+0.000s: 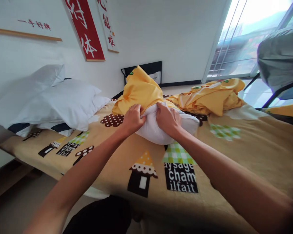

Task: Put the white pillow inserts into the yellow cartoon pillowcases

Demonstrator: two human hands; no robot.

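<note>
gripping: both hands were clamped shut at the near end of the white pillow (166, 130), right in the middle of the bed.
left hand: the left hand (133, 119) was closed tight, fingers bunching the hem of the yellow pillowcase (139, 91) against the pillow's corner.
right hand: the right hand (168, 121) was curled shut on the pillow's other corner, knuckles up, touching the same hem.
pillow: it lay on the patterned bedsheet (246, 146), its far part under the yellow cloth, the near white part bare and bulging.
doing it well: my read was that an even pull from both fists mattered, so the hem would ride over both corners together rather than snag on one; holding cloth and filling apart looked wise.
edges: the near edge of the bed ran just below the forearms, and the pillow sat well back from it.
open room: bare sheet stretched to the right and towards the person, plenty of space to slide or turn the pillow.
crowding: a crumpled yellow cover (210, 96) lay near behind on the right; two white pillows (58, 100) were stacked well apart on the left by the wall.
beyond: a window (241, 42) and a grey chair (280, 58) stood past the bed's right side.
</note>
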